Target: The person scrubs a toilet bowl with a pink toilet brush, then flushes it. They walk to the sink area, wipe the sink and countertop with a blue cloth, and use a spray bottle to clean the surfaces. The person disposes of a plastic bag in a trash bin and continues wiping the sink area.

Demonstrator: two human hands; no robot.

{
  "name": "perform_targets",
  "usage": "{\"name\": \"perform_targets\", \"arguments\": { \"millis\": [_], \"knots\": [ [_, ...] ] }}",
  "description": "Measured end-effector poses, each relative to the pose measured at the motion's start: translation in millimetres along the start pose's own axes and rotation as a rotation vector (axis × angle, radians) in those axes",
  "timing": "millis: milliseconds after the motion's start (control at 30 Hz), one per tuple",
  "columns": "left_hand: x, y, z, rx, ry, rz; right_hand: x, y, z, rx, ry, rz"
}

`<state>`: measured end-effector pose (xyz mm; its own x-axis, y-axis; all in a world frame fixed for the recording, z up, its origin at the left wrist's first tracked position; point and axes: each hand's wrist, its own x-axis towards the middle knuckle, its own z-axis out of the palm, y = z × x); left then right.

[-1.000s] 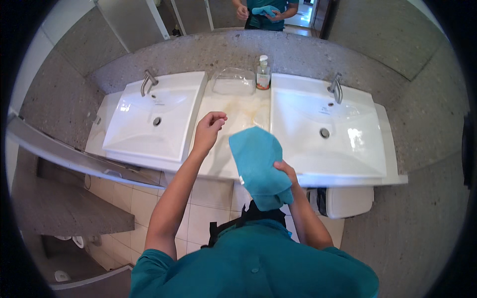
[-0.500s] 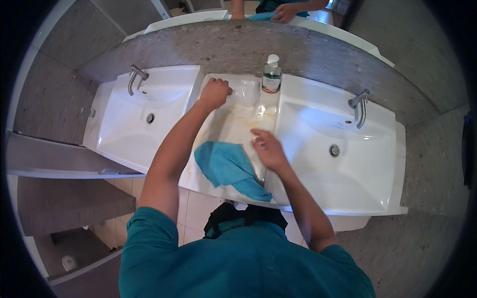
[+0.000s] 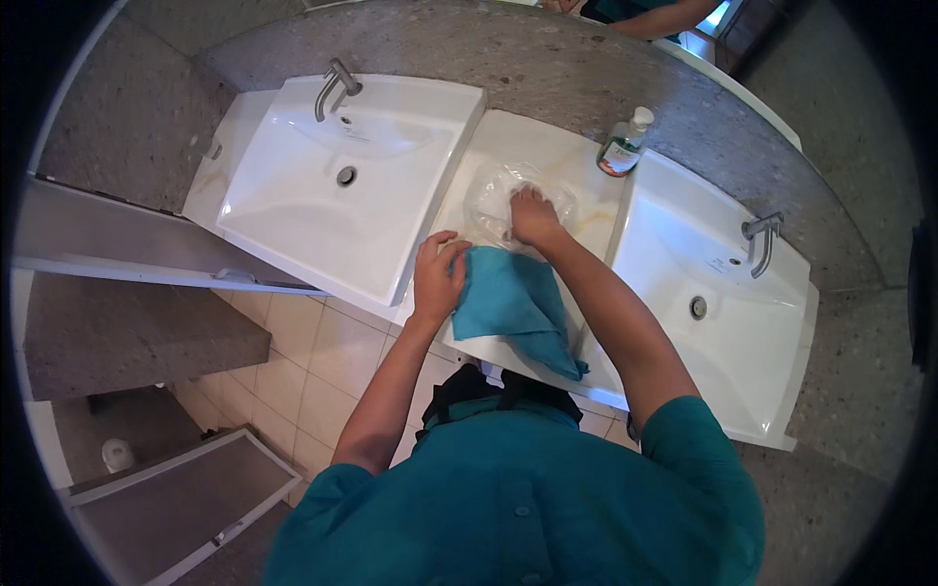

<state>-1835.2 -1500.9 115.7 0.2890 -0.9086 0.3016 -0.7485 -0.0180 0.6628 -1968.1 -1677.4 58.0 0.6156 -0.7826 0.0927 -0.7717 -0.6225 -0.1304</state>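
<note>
A blue cloth [image 3: 508,298] lies spread on the white counter between two sinks, its front corner reaching the counter's near edge. My left hand [image 3: 440,278] rests at the cloth's upper left edge, fingers bent and apart, holding nothing visible. Just beyond the cloth, my right hand [image 3: 534,217] is on a crumpled clear plastic bag [image 3: 486,200], its fingers curled into the film. The fingertips are partly hidden by the hand and plastic.
A pump bottle [image 3: 623,146] with green liquid stands behind, by the right sink [image 3: 660,371]. The left sink [image 3: 293,210] has a metal tap [image 3: 337,88]; another tap [image 3: 762,239] serves the right one. A stone ledge [image 3: 547,73] runs along the back.
My right hand has moved forward onto the plastic bag. My left hand has drawn back from the bag to the cloth. The plastic has spread nearer the cloth, and the view has shifted.
</note>
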Motion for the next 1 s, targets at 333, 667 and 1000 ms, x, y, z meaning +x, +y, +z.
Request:
{"name": "perform_targets", "arguments": {
  "millis": [333, 667, 1000],
  "knots": [
    [58.6, -15.1, -45.8, -0.155, -0.033, 0.315, -39.1, -9.5, -72.3, 0.607, -0.107, -0.058],
    [33.5, -0.3, -91.1, -0.242, -0.322, 0.21, -162.8, 26.2, -159.2, 1.808, 0.804, 0.326],
    [-68.2, 27.2, -149.8, -0.316, -0.069, -0.302, -299.1, 326.6, -150.4, 0.136, 1.175, 1.024]
  ]
}}
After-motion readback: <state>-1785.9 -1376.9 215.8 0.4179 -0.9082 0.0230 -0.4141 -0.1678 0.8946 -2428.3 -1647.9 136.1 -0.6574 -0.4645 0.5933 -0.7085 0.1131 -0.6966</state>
